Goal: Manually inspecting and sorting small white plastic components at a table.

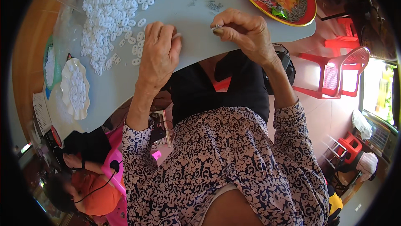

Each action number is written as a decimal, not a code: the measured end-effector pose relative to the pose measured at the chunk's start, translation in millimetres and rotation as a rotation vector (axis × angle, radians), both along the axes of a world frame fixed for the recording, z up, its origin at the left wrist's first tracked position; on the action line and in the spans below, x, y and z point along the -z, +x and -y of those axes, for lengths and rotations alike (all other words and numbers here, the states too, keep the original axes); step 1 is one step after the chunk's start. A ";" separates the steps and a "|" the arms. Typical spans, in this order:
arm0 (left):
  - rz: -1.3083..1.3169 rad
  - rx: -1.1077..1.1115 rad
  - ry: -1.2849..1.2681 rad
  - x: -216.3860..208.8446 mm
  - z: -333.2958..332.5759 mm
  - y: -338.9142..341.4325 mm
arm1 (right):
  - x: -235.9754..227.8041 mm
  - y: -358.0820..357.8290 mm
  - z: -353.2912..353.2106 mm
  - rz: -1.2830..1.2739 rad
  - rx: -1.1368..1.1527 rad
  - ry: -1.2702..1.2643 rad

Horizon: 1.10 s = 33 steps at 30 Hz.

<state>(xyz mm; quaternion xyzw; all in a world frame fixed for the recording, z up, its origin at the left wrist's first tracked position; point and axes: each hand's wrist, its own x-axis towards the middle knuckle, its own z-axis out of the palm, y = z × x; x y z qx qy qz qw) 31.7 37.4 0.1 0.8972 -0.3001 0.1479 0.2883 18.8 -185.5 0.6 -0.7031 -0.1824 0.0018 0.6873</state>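
My left hand (158, 55) is closed above the grey table, with its fingers curled beside a big heap of small white oval plastic pieces with two holes (112, 9). At its thumb tip shows a whitish edge, and I cannot tell if it is a held piece or the nail. My right hand (246, 34) pinches a small silvery metal screw (217, 26) between thumb and forefinger, near the table's front edge. Beyond it lies a small cluster of grey screws (215, 6). Many more fill a round red tray (310, 0) with a yellow rim.
At the table's left stand a scalloped white dish (67, 86) and a green basket (49, 50), both with white pieces. A person in orange (98, 194) sits at lower left by a pink chair (112, 159). Red plastic chairs (330, 71) stand on the right.
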 end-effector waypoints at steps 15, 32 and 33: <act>-0.835 0.133 -0.821 -15.7 38.2 6.3 | -4.6 -1.7 -2.7 -0.085 -0.032 0.091; -0.674 0.131 -0.561 -26.4 45.4 9.5 | -3.2 -2.1 -2.0 -0.086 -0.021 0.103; -0.617 0.137 -0.525 -26.4 44.8 8.7 | -2.8 -2.2 -2.7 -0.102 -0.028 0.140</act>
